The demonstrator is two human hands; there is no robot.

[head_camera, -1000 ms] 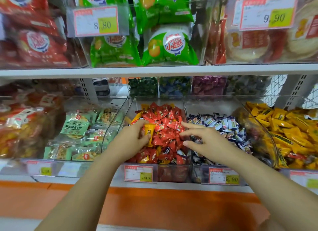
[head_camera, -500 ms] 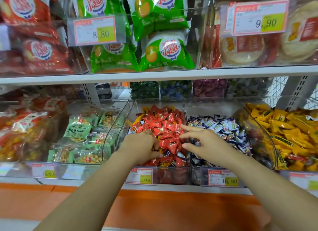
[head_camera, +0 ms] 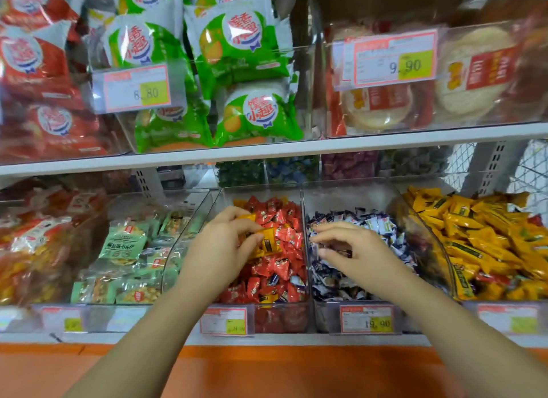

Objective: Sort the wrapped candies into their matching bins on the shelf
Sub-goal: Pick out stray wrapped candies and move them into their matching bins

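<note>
Above both hands runs a white shelf board. It carries clear bins of green bags marked 小趣, red bags with the same round logo to their left, and round cakes in clear wrap to the right. Below it, four clear bins stand side by side.

Under the left hand is the red candy bin, heaped with red-wrapped candies; a few blue-and-white and yellow ones are mixed in near its front. Under the right hand is the blue-and-white candy bin. Right of that hand stands the yellow candy bin, piled with yellow bars. Left of the left hand, a bin holds pale green snack packets.

The left hand pinches yellow-wrapped candies between thumb and fingers, just above the red heap. The right hand's fingers curl over the blue-and-white candies; whether they grip one cannot be told.

One price tag above the left hand reads 8.80. Another tag above the right hand reads 9.90. A third tag below the right wrist reads 19.90. The fourth tag, below the left wrist, is too blurred to read.
</note>
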